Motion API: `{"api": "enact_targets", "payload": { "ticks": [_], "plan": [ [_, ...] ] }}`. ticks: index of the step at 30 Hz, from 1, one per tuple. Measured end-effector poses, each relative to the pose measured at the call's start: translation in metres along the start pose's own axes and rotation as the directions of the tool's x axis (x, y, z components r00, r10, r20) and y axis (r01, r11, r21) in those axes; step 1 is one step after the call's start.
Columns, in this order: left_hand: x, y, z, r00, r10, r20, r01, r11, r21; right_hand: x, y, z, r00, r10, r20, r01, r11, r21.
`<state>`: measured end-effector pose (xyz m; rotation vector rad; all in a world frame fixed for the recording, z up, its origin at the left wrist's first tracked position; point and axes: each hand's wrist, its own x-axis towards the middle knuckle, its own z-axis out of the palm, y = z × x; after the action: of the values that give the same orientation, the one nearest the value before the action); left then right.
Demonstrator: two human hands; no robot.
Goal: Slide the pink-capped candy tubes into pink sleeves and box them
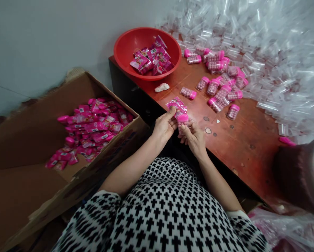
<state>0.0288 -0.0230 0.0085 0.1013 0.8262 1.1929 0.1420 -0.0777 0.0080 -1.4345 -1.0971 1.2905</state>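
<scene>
My left hand [165,126] pinches a small pink printed wrapper [177,104] between thumb and fingers, just past the table's front edge. Right beside it, my right hand [194,139] grips a small clear bottle [183,123] of pink balls with a bright pink cap, held cap up. The bottle's capped end touches or overlaps the wrapper; whether it is inside I cannot tell. On the table ahead lies another capped bottle [188,93], with several more filled bottles [222,92] scattered to its right.
A red bowl [120,52] holding pink wrappers stands at the table's back left. An open cardboard box [22,189] of wrapped pink bottles is at my left. Many clear empty containers [272,63] are heaped at the right. A dark bucket [290,168] of pink balls stands at the right edge.
</scene>
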Motion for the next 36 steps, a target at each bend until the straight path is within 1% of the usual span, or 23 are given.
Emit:
{"api": "enact_targets", "payload": {
  "ticks": [3,6,8,10,13,15,17,20,21,22,23,24,26,27,28,29,31,32,33,34,36],
  "plan": [
    [-0.001,0.001,0.001,0.999,0.02,0.048,-0.024,0.996,0.085,0.002,0.001,0.0,0.999,0.001,0.044,-0.004,0.999,0.053],
    [-0.002,0.004,0.001,0.988,0.078,0.132,-0.103,0.975,0.196,0.005,0.003,0.0,0.997,-0.013,0.075,0.007,0.997,0.081],
    [-0.002,0.004,0.001,0.975,0.11,0.192,-0.157,0.956,0.247,0.006,0.007,0.001,0.998,-0.044,0.033,0.042,0.997,0.067],
    [-0.002,0.004,0.001,0.967,0.116,0.227,-0.176,0.948,0.265,0.006,0.011,0.003,0.994,-0.106,-0.04,0.107,0.994,0.01],
    [-0.001,0.001,0.001,0.976,0.065,0.207,-0.12,0.955,0.271,0.006,0.017,0.005,0.976,-0.191,-0.106,0.182,0.979,-0.093],
    [-0.001,0.0,0.001,0.98,0.038,0.193,-0.091,0.956,0.277,0.007,0.018,0.006,0.972,-0.205,-0.111,0.193,0.975,-0.108],
    [0.0,0.001,0.001,0.979,0.039,0.202,-0.099,0.95,0.296,0.007,0.017,0.004,0.982,-0.172,-0.076,0.169,0.984,-0.048],
    [0.001,0.004,0.001,0.971,0.039,0.236,-0.122,0.929,0.349,0.01,0.015,0.002,0.997,-0.063,0.05,0.056,0.99,0.127],
    [0.001,0.004,0.0,0.968,0.037,0.25,-0.131,0.92,0.369,0.01,0.015,0.001,0.996,-0.038,0.082,0.024,0.986,0.168],
    [0.001,0.005,0.0,0.964,0.038,0.261,-0.142,0.91,0.39,0.011,0.015,0.001,0.996,-0.031,0.09,0.014,0.983,0.185],
    [0.002,0.005,0.0,0.963,0.04,0.268,-0.151,0.9,0.409,0.011,0.015,0.001,0.997,-0.044,0.066,0.032,0.984,0.173],
    [0.002,0.005,0.0,0.963,0.043,0.266,-0.157,0.892,0.425,0.011,0.016,0.001,0.997,-0.072,0.017,0.069,0.989,0.133],
    [0.003,0.005,0.0,0.968,0.053,0.244,-0.16,0.882,0.443,0.011,0.016,0.002,0.985,-0.148,-0.092,0.15,0.989,0.016],
    [0.003,0.004,0.0,0.971,0.057,0.232,-0.159,0.881,0.445,0.01,0.017,0.002,0.979,-0.167,-0.117,0.167,0.986,-0.014],
    [0.003,0.004,0.0,0.973,0.059,0.225,-0.157,0.882,0.445,0.01,0.017,0.002,0.982,-0.157,-0.107,0.157,0.988,-0.005],
    [0.003,0.003,0.0,0.973,0.06,0.224,-0.157,0.883,0.443,0.011,0.016,0.002,0.991,-0.12,-0.068,0.123,0.992,0.042],
    [0.002,0.002,0.001,0.97,0.054,0.238,-0.158,0.884,0.44,0.011,0.015,0.003,0.999,-0.028,0.037,0.021,0.983,0.182],
    [0.001,0.002,0.001,0.967,0.043,0.252,-0.155,0.883,0.442,0.012,0.015,0.003,0.998,-0.004,0.065,-0.011,0.974,0.227],
    [0.0,0.001,0.001,0.963,0.029,0.267,-0.151,0.881,0.448,0.012,0.014,0.003,0.998,-0.006,0.056,-0.008,0.971,0.239],
    [-0.001,0.0,0.001,0.96,0.019,0.278,-0.149,0.879,0.454,0.013,0.013,0.003,0.999,-0.033,0.014,0.029,0.976,0.217],
    [-0.003,-0.002,0.001,0.959,0.017,0.282,-0.149,0.878,0.455,0.014,0.011,0.004,0.987,-0.128,-0.094,0.138,0.985,0.106]
  ]
}}
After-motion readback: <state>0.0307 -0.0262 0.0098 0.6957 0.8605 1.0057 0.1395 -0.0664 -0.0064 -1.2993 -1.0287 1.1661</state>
